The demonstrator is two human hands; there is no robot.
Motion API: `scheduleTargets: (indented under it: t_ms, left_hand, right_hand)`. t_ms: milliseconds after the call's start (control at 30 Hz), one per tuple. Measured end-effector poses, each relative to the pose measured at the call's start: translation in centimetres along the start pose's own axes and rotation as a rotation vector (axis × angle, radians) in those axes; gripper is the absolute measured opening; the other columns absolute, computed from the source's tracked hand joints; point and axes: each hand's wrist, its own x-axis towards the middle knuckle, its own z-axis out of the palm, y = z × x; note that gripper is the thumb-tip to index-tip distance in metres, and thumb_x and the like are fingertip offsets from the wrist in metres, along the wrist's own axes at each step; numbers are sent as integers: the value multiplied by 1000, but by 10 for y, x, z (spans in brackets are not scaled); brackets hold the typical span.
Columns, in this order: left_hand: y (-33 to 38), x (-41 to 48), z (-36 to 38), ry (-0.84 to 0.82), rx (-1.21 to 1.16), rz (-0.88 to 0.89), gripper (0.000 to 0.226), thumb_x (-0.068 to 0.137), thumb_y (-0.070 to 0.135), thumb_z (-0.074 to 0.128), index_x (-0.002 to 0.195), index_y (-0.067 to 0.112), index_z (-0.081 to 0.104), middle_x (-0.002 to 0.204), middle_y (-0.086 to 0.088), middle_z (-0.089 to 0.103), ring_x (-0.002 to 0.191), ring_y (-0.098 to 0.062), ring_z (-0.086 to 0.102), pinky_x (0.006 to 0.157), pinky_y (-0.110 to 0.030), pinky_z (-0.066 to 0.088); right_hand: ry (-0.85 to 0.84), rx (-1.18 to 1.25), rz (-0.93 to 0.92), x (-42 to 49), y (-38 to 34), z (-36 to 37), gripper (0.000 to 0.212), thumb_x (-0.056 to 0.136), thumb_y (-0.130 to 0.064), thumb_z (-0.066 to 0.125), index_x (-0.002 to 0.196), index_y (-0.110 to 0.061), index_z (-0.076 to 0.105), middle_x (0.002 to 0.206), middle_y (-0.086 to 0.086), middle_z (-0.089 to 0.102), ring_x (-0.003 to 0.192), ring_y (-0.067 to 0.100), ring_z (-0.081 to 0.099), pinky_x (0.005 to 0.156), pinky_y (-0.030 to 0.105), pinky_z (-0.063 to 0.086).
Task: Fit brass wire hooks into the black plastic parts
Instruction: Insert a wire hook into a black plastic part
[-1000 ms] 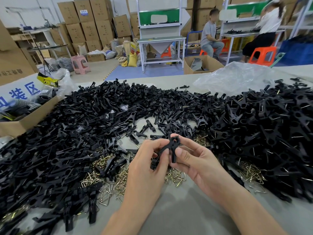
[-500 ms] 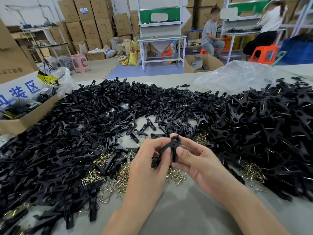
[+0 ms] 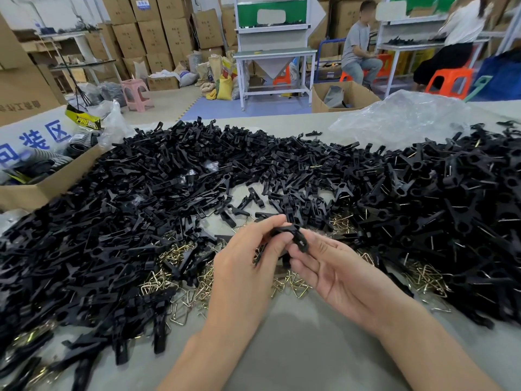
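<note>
**Small part at risk of slipping before the hook seats**

The black part is sitting between the two grips, raised above the bench. The left grip is pinching one end with curled fingers, and the right grip is pinching the other end between thumb and fingertips. The fingers are hiding whether a hook is already going in, so I cannot tell.

The likely trouble is the part twisting or popping out if the grips are pushing off line, or a springy wire leg missing its hole. Just beneath the grips, loose brass hooks are lying tangled, so lifting one may be dragging others along. A heap of bare black parts is lying left of the grips and a heap showing wire right of them. A dropped piece would probably be vanishing into either heap.
</note>
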Motion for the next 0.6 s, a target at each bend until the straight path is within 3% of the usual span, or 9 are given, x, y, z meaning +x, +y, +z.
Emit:
scheduleTargets:
  t_ms: [67, 200, 367, 533, 600]
  left_hand:
    - [-1, 0, -1, -1, 37, 31, 26, 91, 26, 65, 115, 35, 68, 100, 21, 70, 92, 6, 65, 82, -6, 45]
    - [-1, 1, -3, -33, 88, 74, 26, 98, 27, 58, 121, 24, 71, 100, 15, 70, 93, 7, 62, 83, -2, 41]
    - [1, 2, -5, -60, 29, 26, 28, 102, 36, 51, 120, 25, 71, 102, 22, 68, 94, 9, 64, 81, -1, 41]
    - [8, 1, -6, -40, -136, -52, 17, 93, 39, 58, 104, 36, 71, 74, 32, 65, 57, 16, 54, 56, 3, 36]
    - [10, 2, -6, -31, -161, -72, 9, 88, 41, 61, 94, 43, 68, 75, 31, 68, 58, 12, 59, 55, 1, 39]
  right_hand:
    - [21, 10, 17, 0, 1, 1, 18, 90, -12, 64, 96, -3, 78, 91, 14, 76, 81, 16, 76, 71, 25, 61]
    - [40, 37, 32, 0, 3, 2, 22, 88, -11, 64, 103, 6, 67, 91, 18, 75, 78, 18, 76, 69, 26, 62]
    - [53, 46, 33, 0, 2, 2, 20, 88, -12, 64, 98, 5, 70, 93, 19, 75, 78, 18, 76, 69, 26, 63]
    - [47, 35, 36, -1, 2, 2, 20, 87, -13, 65, 95, 3, 74, 92, 17, 76, 77, 17, 76, 69, 25, 62]
    - [37, 34, 42, -1, 2, 3, 20, 89, -13, 63, 94, 1, 76, 91, 16, 76, 76, 15, 76, 69, 24, 62]
